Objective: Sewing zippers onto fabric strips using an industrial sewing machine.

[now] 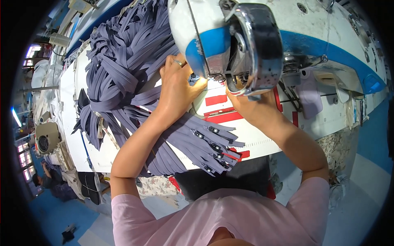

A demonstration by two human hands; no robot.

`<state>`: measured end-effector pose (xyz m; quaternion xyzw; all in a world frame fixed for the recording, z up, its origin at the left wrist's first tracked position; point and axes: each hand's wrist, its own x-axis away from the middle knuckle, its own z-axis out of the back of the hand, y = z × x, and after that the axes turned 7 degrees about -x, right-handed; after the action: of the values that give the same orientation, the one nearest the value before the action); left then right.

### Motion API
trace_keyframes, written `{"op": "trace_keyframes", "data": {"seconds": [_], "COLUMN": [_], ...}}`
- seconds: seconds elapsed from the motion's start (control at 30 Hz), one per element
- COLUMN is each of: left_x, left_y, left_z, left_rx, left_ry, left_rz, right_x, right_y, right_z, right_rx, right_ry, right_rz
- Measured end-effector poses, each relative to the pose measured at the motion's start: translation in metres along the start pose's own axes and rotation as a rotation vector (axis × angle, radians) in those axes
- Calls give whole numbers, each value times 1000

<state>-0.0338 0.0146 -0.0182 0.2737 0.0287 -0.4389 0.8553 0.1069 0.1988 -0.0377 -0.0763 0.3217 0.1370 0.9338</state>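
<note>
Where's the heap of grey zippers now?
In the head view, the heap of grey zippers lies mostly on the table, left of the sewing machine and beside the left hand.

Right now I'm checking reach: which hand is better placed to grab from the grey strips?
Probably the left hand: it is beside the grey strips, while the right hand is farther, partly hidden by the sewing machine.
</note>
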Motion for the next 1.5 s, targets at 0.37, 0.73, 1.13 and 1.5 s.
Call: {"op": "trace_keyframes", "data": {"seconds": [0.37,0.73,1.13,1.5], "left_x": [0,0,-2,1], "left_y": [1,0,-1,5], "left_z": [1,0,-4,0], "left_rx": [47,64,9,-60], "left_ry": [-16,-28,28,63], "left_rz": [33,26,-18,-65], "right_x": [-8,-11,-9,-20], "right_y": [-9,-10,-5,-11], "right_z": [7,8,8,10], "right_rx": [-178,-183,-50,-129], "right_ry": [6,67,0,63], "right_rz": [-180,-152,-40,-131]}}
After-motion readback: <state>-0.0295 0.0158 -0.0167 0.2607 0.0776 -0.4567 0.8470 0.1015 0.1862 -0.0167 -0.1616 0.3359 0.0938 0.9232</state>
